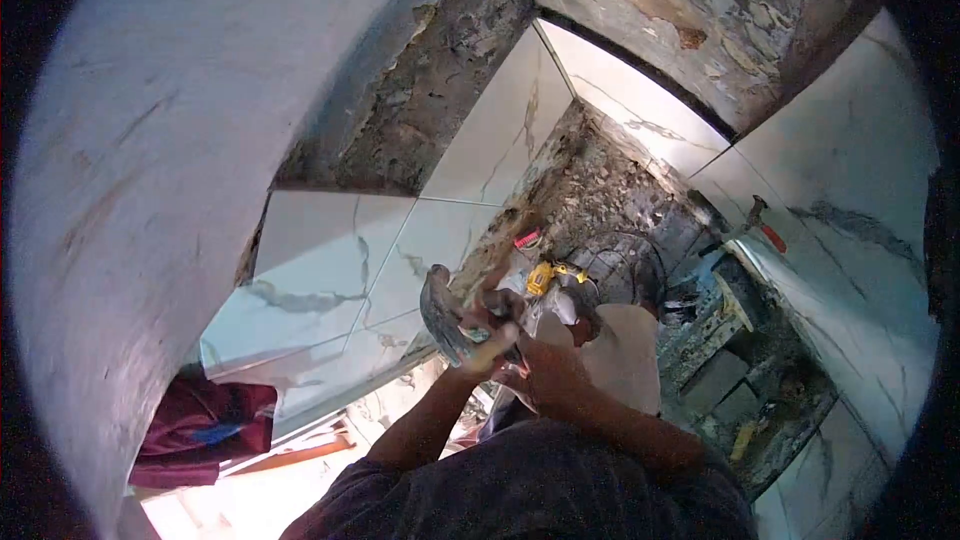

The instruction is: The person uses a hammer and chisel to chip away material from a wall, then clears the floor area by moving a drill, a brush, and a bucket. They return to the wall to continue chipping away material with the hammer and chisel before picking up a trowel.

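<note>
Just in front of my body, my left hand (481,364) is closed around a dark, curved object (443,315), which looks worn and grey. A pale, blurred handle-like piece (494,346) lies between my hands. My right hand (524,352) is close against the left one, its fingers bent and partly smeared by motion; what they hold is unclear. Beyond the hands, a yellow power tool (541,278) lies low down near my feet. A small red object (527,238) is beside the tiled wall.
Marbled tiles (310,240) line both walls. A hammer (767,223) with a red handle rests on the right tile edge. Rubble (610,180) covers the corner floor. A debris-filled recess (720,380) is at the right. Maroon cloth (205,430) hangs at lower left.
</note>
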`<state>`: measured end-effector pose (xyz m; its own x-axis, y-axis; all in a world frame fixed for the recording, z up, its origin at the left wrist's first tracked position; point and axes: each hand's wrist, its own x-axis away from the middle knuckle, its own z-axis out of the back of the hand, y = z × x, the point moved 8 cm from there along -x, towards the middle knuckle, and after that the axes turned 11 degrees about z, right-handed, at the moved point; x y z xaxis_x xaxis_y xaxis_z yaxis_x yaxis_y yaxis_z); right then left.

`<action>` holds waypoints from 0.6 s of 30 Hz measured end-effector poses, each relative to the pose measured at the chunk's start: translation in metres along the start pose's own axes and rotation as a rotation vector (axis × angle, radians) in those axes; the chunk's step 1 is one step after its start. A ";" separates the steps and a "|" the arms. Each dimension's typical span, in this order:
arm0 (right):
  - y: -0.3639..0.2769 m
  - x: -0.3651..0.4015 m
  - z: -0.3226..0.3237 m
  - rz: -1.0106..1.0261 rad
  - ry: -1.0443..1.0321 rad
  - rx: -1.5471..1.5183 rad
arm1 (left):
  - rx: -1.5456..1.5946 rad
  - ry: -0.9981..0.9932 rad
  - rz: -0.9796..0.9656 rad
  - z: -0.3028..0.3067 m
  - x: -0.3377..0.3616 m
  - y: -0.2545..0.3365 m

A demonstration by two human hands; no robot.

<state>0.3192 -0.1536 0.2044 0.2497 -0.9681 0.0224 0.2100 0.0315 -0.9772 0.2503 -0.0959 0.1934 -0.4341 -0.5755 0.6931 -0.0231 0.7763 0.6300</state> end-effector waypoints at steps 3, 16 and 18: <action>0.005 0.005 -0.001 0.175 -0.013 0.016 | -0.234 0.163 -0.061 0.005 0.026 -0.002; 0.027 -0.050 0.006 -0.615 0.117 -1.258 | -0.640 0.180 -0.684 -0.034 0.067 0.011; 0.052 -0.082 0.011 -0.583 0.133 -1.118 | -0.402 0.235 -0.754 -0.024 0.083 0.014</action>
<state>0.3204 -0.0702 0.1539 0.2797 -0.7867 0.5503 -0.6699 -0.5705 -0.4752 0.2355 -0.1391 0.2677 -0.2334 -0.9699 0.0698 0.1092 0.0451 0.9930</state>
